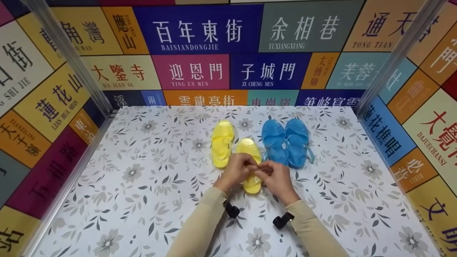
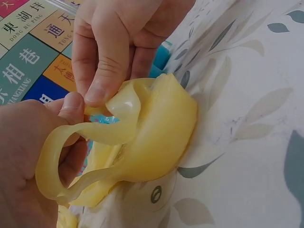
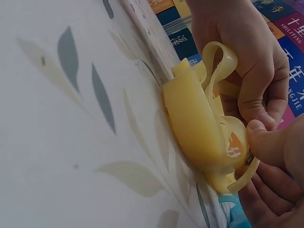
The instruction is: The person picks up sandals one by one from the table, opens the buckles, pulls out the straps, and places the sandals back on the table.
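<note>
Both hands meet over a yellow jelly sandal (image 1: 249,146) that lies toe-away on the flowered surface. The left hand (image 1: 236,170) and the right hand (image 1: 276,176) pinch the sandal's ankle strap (image 2: 45,166) between thumbs and fingers, their tips almost touching. In the right wrist view, a small metal buckle (image 3: 249,157) shows by the right thumb. The strap makes a loose loop above the heel end. Fingers partly hide the fastening, so whether the strap is through the buckle cannot be told.
Left of the hands lies another yellow sandal (image 1: 222,144). Two blue sandals, one left (image 1: 273,128) and one right (image 1: 296,126), stand side by side to the right. Printed panels (image 1: 192,71) wall in the flowered tabletop (image 1: 160,200) at the back and sides.
</note>
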A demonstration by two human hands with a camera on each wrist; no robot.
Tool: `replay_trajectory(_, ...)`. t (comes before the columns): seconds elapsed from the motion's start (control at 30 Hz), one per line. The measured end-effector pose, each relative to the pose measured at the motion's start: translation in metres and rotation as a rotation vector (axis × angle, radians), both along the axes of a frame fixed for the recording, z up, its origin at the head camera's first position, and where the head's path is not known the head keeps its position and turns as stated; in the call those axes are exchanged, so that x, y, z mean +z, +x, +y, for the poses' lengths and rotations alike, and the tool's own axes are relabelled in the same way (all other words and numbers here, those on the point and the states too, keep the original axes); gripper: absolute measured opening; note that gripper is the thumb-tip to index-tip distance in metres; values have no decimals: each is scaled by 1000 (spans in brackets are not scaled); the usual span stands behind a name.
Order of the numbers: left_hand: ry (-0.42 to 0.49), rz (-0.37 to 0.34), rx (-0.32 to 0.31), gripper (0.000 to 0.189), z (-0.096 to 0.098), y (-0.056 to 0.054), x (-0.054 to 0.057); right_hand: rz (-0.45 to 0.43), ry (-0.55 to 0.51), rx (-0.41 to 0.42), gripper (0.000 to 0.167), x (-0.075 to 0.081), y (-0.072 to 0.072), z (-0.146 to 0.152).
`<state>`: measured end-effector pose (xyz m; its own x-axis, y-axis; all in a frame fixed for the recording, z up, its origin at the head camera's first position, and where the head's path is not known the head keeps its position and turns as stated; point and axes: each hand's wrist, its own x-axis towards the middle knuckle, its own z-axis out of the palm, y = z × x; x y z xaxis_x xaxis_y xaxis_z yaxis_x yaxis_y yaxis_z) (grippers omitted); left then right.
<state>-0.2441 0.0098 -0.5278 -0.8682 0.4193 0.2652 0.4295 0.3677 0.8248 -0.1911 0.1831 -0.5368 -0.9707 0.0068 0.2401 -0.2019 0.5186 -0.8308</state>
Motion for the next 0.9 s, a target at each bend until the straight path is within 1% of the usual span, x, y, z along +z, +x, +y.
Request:
replay_trajectory(0.07, -13, 51, 29, 13, 2, 3, -1, 1, -1, -8, 13, -1, 0, 0)
replay_trajectory(0.13, -29, 117, 60, 12, 4, 5, -3, 6, -2, -16, 12, -2, 0, 0)
replay_trajectory(0.2, -44, 172, 78, 10, 5, 6, -3, 14, -3, -21, 12, -2, 0, 0)
replay_trajectory(0.3, -44, 234, 88, 8, 5, 6, -5, 34, 3, -23, 12, -3, -1, 1)
replay_trajectory(0.33, -40, 242, 85, 7, 5, 6, -5, 38, 4, -23, 12, -3, -1, 1)
replay_trajectory(0.43, -21, 224, 66, 9, 4, 4, -6, 44, 3, -18, 13, -3, -1, 1)
replay_trajectory(0.57, 2, 129, 26, 11, 1, 1, -5, 39, -3, -4, 13, -2, -1, 1)
replay_trajectory(0.7, 12, 51, 9, 14, -1, -1, -5, 38, -13, 5, 11, -3, -1, 2)
replay_trajectory(0.77, 12, 31, 6, 16, -2, -2, -5, 35, -20, 4, 11, -2, 0, 2)
replay_trajectory(0.9, -8, 17, -11, 17, -2, -3, -3, 27, -23, -5, 11, -3, 0, 2)
